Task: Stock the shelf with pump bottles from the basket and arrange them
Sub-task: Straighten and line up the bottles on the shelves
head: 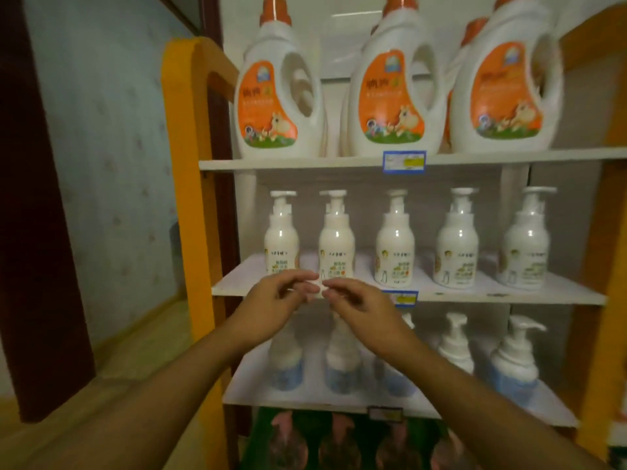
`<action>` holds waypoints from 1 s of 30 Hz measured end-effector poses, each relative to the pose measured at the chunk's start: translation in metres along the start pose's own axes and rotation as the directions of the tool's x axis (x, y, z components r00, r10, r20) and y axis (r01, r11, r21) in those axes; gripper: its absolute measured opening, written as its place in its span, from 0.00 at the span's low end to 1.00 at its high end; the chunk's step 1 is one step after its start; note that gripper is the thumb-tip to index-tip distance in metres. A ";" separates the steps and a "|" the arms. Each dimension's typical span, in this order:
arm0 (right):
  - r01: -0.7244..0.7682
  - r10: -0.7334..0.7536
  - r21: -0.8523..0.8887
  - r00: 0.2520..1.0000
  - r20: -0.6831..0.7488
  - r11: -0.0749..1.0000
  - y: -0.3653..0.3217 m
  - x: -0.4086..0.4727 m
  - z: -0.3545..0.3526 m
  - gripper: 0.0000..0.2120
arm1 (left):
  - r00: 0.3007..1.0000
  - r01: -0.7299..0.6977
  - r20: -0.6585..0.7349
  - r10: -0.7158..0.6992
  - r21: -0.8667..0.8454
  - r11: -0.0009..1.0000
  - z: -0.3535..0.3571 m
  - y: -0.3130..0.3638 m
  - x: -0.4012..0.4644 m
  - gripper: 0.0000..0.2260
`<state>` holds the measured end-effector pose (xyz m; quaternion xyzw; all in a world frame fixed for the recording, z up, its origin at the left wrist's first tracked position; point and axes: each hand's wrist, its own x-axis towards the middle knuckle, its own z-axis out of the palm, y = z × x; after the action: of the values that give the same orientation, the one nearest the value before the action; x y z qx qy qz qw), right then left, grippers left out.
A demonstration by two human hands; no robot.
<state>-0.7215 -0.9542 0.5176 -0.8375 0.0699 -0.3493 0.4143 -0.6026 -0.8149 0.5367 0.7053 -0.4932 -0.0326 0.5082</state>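
Note:
Several white pump bottles (395, 252) stand in a row on the middle shelf (475, 296), labels facing out. My left hand (271, 307) and my right hand (359, 307) meet at the front edge of that shelf, just below the second bottle from the left (336, 245). The fingertips of both hands pinch a small white piece (316, 285) between them; what it is cannot be told. Neither hand touches a bottle. The basket is out of view.
Big white jugs with orange labels (395, 96) fill the top shelf. Pump bottles with blue bases (514, 361) stand on the lower shelf, dark bottles (339, 442) beneath. Price tags (403, 161) hang on the shelf edges. An orange frame post (183, 164) borders the left side.

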 end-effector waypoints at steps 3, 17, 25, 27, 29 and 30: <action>0.019 -0.017 0.012 0.995 -0.094 1.000 -0.018 0.033 -0.033 0.14 | 1.000 0.002 0.000 -0.002 -0.038 0.999 0.000 0.036 0.035 0.16; -0.185 0.189 -0.059 0.978 0.083 0.981 0.020 0.060 -0.033 0.23 | 0.956 0.194 0.200 -0.213 0.107 0.975 0.024 -0.008 0.063 0.32; -0.186 0.193 -0.092 0.978 0.079 0.978 0.022 0.058 -0.030 0.25 | 0.948 0.237 0.203 -0.245 0.062 0.969 0.025 -0.018 0.064 0.36; -0.194 0.201 -0.092 0.977 0.075 0.977 0.021 0.058 -0.032 0.25 | 0.941 0.256 0.213 -0.262 0.057 0.965 0.025 -0.013 0.064 0.37; -0.185 0.192 -0.084 0.978 0.081 0.979 0.022 0.057 -0.032 0.25 | 0.945 0.245 0.209 -0.253 0.065 0.967 0.026 -0.010 0.062 0.36; -0.183 0.189 -0.082 0.978 0.085 0.980 0.022 0.057 -0.032 0.25 | 0.953 0.220 0.195 -0.230 0.073 0.973 0.028 -0.009 0.061 0.35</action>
<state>-0.6962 -1.0120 0.5448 -0.8573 0.1416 -0.2671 0.4166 -0.5808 -0.8782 0.5440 0.7625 -0.4594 -0.1494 0.4304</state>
